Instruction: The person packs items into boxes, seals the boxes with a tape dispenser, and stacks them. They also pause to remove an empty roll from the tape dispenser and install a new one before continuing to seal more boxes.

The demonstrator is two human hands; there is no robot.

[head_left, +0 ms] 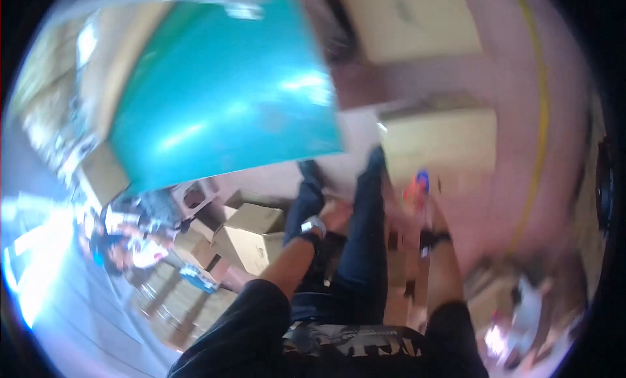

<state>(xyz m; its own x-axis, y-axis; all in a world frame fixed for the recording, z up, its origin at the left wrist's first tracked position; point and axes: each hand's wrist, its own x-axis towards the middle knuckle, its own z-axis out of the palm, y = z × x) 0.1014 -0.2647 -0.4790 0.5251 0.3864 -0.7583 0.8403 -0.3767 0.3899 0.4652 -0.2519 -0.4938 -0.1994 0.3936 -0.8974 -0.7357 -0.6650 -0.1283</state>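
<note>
My right hand [427, 212] is closed around a small orange-red object with a blue end [417, 186], too smeared by motion to name its kind. It is held out to the right of my legs, near a closed cardboard box [443, 140] on the floor. My left hand [336, 214] is between my legs at about knee height. Its fingers are blurred, and nothing can be made out in them. Left of my legs stands an open cardboard box [251, 231] with its flaps up.
A green-topped table [228, 91] fills the upper left, its near edge ahead of my feet. Another large carton [411, 23] lies beyond. A yellow line [542, 111] runs along the pinkish floor at right. Other people [140, 244] are at far left and lower right.
</note>
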